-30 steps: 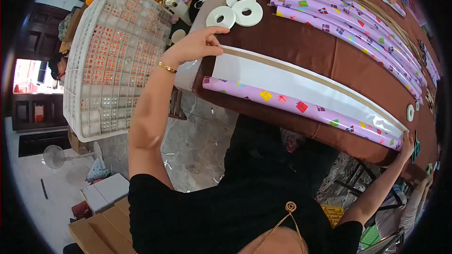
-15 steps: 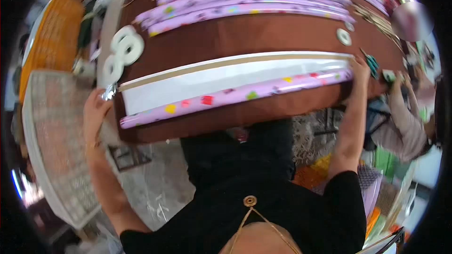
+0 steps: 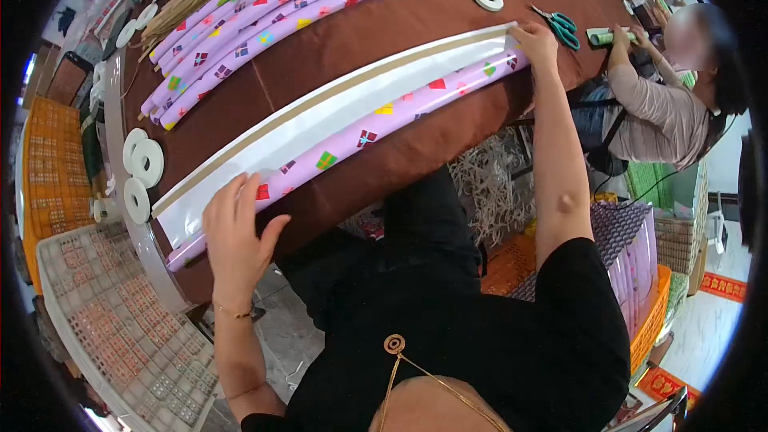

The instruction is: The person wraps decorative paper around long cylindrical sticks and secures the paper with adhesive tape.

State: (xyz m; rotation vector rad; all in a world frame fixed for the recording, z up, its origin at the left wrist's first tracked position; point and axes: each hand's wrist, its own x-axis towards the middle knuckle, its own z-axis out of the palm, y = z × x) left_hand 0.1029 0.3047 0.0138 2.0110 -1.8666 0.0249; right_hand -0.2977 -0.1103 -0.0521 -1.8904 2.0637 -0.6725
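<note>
roll [image 3: 344, 150]: from past left hand [image 3: 238, 232] to right hand [image 3: 539, 44]
left grip: spread apart
right grip: cannot tell if pinched
white flap [image 3: 320, 122]: beyond hands, could skew if tugged unevenly

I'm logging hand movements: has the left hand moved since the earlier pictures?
Yes, rightward: the left hand is now farther from the white rolls, over the rolled paper.

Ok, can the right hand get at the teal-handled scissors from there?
Likely yes: the scissors lie on the brown cloth beside the right hand, nothing visible between, though that hand is at the white sheet's corner.
</note>
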